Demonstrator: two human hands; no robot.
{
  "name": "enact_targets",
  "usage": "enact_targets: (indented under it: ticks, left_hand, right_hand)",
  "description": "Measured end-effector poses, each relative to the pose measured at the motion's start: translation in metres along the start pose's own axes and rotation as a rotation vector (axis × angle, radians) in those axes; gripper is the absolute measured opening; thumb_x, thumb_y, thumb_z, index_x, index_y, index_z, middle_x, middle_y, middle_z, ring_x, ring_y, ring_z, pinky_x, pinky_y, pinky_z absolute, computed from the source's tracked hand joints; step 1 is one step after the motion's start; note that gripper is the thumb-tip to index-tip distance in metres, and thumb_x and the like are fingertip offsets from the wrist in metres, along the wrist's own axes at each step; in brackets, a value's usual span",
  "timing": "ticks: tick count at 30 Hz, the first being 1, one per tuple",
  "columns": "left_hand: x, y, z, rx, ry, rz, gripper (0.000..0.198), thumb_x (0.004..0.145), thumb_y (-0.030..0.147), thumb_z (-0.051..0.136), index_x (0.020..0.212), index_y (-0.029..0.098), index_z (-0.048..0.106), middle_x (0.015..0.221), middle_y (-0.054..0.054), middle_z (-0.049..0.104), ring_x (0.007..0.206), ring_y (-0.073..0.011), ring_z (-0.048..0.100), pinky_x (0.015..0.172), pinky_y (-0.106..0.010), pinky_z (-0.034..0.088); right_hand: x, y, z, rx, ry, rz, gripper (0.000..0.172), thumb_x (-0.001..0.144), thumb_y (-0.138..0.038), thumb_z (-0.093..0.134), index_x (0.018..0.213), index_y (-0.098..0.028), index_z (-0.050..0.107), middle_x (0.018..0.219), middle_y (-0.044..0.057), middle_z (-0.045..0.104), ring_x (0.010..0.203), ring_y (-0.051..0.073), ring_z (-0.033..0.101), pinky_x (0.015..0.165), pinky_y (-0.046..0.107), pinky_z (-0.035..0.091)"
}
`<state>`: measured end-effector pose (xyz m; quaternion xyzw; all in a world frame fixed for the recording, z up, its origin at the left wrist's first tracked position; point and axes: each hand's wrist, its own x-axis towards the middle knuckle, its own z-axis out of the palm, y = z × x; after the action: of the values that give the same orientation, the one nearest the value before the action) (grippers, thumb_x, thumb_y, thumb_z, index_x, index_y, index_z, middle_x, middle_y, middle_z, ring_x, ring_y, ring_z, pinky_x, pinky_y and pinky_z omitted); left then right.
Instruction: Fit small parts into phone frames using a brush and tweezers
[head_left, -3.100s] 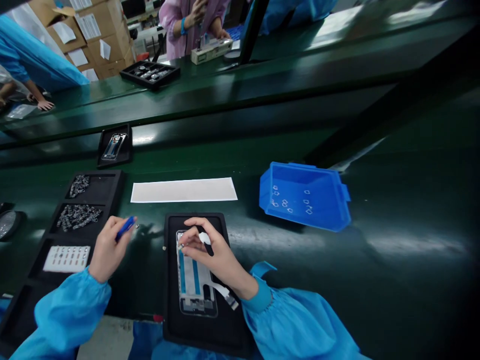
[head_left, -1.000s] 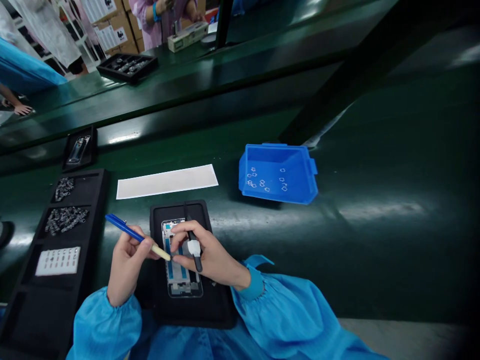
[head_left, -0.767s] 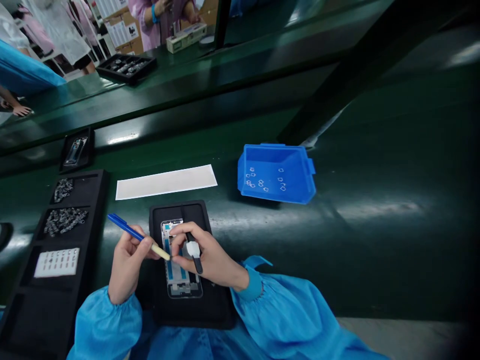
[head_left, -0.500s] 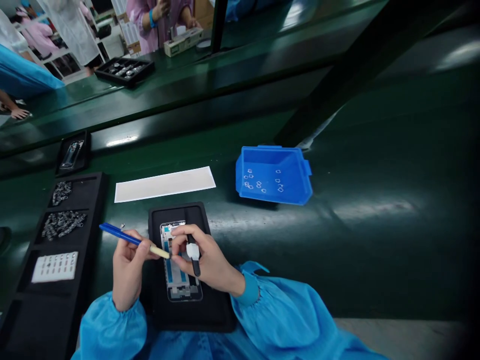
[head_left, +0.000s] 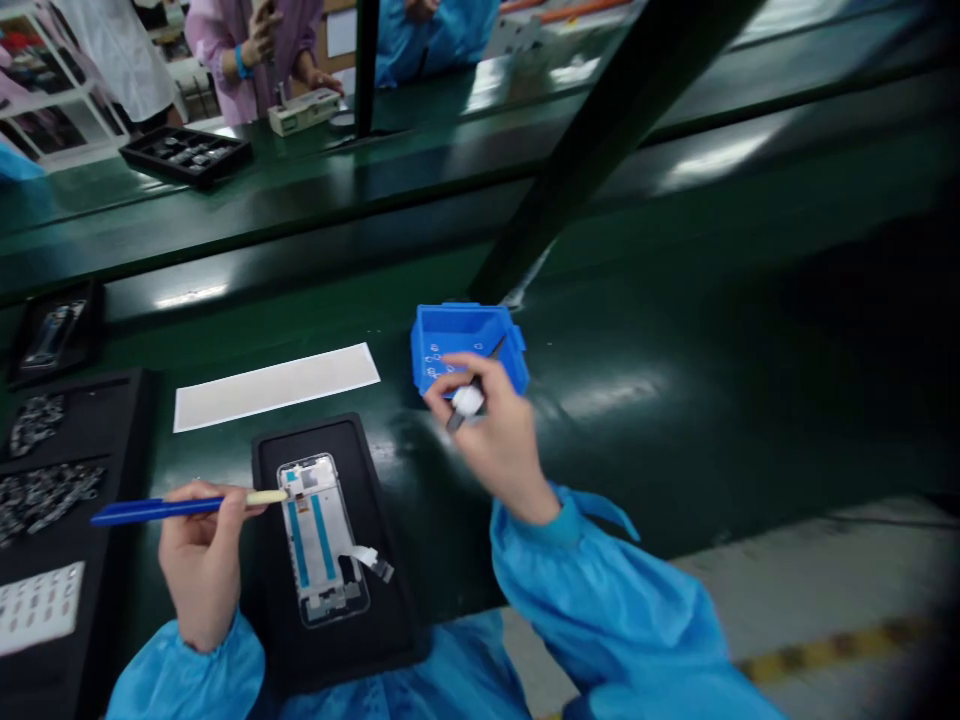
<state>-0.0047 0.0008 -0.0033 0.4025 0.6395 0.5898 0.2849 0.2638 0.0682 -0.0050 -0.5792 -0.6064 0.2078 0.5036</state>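
Observation:
My left hand [head_left: 201, 560] is closed around a blue pen-like stick [head_left: 161, 510] with a cream tip, which reaches the upper left edge of a phone frame [head_left: 326, 520]. That frame lies in a black tray [head_left: 382, 600]. It has blue strips, and a flex cable [head_left: 367, 560] sticks out over its right side. My right hand [head_left: 499, 430] grips black tweezers [head_left: 457, 415] with a white wrapped middle, held over the front of a blue bin [head_left: 469, 322]. The tweezers' dark point is inside the bin's outline. Small pale ring-like pieces [head_left: 433, 350] lie in the bin.
A pale paper strip [head_left: 277, 385] lies behind the tray. To the left stands a black compartment tray [head_left: 127, 440] with small dark parts and a white card [head_left: 41, 605]. A dark post [head_left: 570, 180] rises behind the bin. Co-workers [head_left: 251, 60] are across the bench.
My right hand has moved right with the tweezers, from the phone frame to the blue bin. My left hand holds the stick flatter. The view has shifted right.

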Motion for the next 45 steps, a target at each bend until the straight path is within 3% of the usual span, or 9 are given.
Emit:
enact_targets:
  ticks: [4,8,11,14,19,23,29,35,45]
  left_hand:
    - [0.002,0.007,0.004,0.111,-0.001,0.090,0.025,0.077,0.031,0.076,0.086,0.020,0.055,0.074,0.004,0.063,0.063,-0.0134,0.068,0.061,-0.024,0.059]
    - [0.006,0.010,0.006,0.226,-0.069,0.160,0.023,0.076,0.029,0.076,0.087,0.019,0.058,0.078,0.001,0.066,0.068,-0.0146,0.069,0.061,-0.023,0.057]
    - [0.011,0.005,0.008,0.297,-0.124,0.207,0.020,0.078,0.028,0.074,0.090,0.019,0.060,0.079,0.001,0.068,0.070,-0.0137,0.070,0.064,-0.022,0.056]
    - [0.016,-0.003,0.015,0.379,-0.191,0.265,0.017,0.081,0.028,0.072,0.088,0.020,0.060,0.080,0.000,0.068,0.070,-0.0134,0.069,0.066,-0.023,0.056]
    - [0.020,-0.013,0.027,0.486,-0.275,0.372,0.011,0.085,0.027,0.067,0.088,0.020,0.059,0.087,-0.003,0.069,0.082,-0.0168,0.070,0.072,-0.027,0.057]
    - [0.019,-0.016,0.032,0.557,-0.303,0.434,0.010,0.085,0.026,0.068,0.088,0.021,0.060,0.087,-0.003,0.071,0.082,-0.0183,0.070,0.075,-0.030,0.056]
    - [0.020,-0.013,0.039,0.632,-0.334,0.538,0.010,0.082,0.025,0.071,0.085,0.021,0.062,0.083,-0.002,0.071,0.079,-0.0187,0.069,0.076,-0.030,0.054]
    - [0.022,-0.010,0.044,0.708,-0.372,0.570,0.008,0.083,0.026,0.070,0.085,0.021,0.064,0.083,-0.002,0.071,0.078,-0.0188,0.069,0.075,-0.030,0.054]
    - [0.023,-0.010,0.048,0.722,-0.374,0.505,0.011,0.082,0.029,0.071,0.083,0.021,0.064,0.083,-0.002,0.071,0.077,-0.0181,0.068,0.073,-0.029,0.053]
  right_hand:
    - [0.045,0.043,-0.041,-0.568,-0.035,0.003,0.030,0.083,-0.017,0.054,0.112,-0.019,0.060,0.082,0.007,0.067,0.078,0.028,0.064,0.069,0.038,0.048]
    - [0.049,0.052,-0.044,-0.750,-0.157,-0.145,0.050,0.074,-0.004,0.051,0.122,-0.018,0.058,0.091,0.011,0.069,0.090,0.033,0.063,0.071,0.040,0.045]
    - [0.035,0.035,-0.035,-0.623,-0.044,-0.171,0.045,0.078,-0.006,0.053,0.120,-0.020,0.057,0.104,0.011,0.071,0.096,0.033,0.062,0.076,0.042,0.046]
    - [0.014,0.012,-0.014,-0.328,-0.027,-0.134,0.031,0.086,-0.009,0.054,0.113,-0.023,0.058,0.096,0.006,0.072,0.092,0.028,0.064,0.080,0.040,0.047]
    - [-0.018,-0.008,0.043,0.063,-0.419,-0.131,0.035,0.084,-0.002,0.052,0.111,-0.023,0.057,0.094,0.003,0.072,0.089,0.023,0.065,0.081,0.038,0.047]
    - [-0.031,-0.003,0.070,0.129,-0.535,-0.175,0.050,0.074,0.006,0.046,0.114,-0.023,0.056,0.108,0.003,0.072,0.101,0.022,0.063,0.107,0.050,0.037]
    - [-0.035,0.005,0.070,0.159,-0.565,-0.113,0.054,0.074,0.006,0.047,0.118,-0.025,0.054,0.102,0.000,0.072,0.104,0.021,0.062,0.121,0.060,0.013]
    - [-0.034,0.011,0.071,0.226,-0.582,-0.085,0.051,0.078,0.005,0.048,0.120,-0.025,0.050,0.105,0.002,0.070,0.109,0.021,0.061,0.120,0.059,0.021]
    - [-0.030,0.016,0.067,0.262,-0.633,-0.096,0.054,0.079,0.008,0.042,0.121,-0.025,0.049,0.105,0.000,0.069,0.110,0.019,0.063,0.122,0.059,0.017]
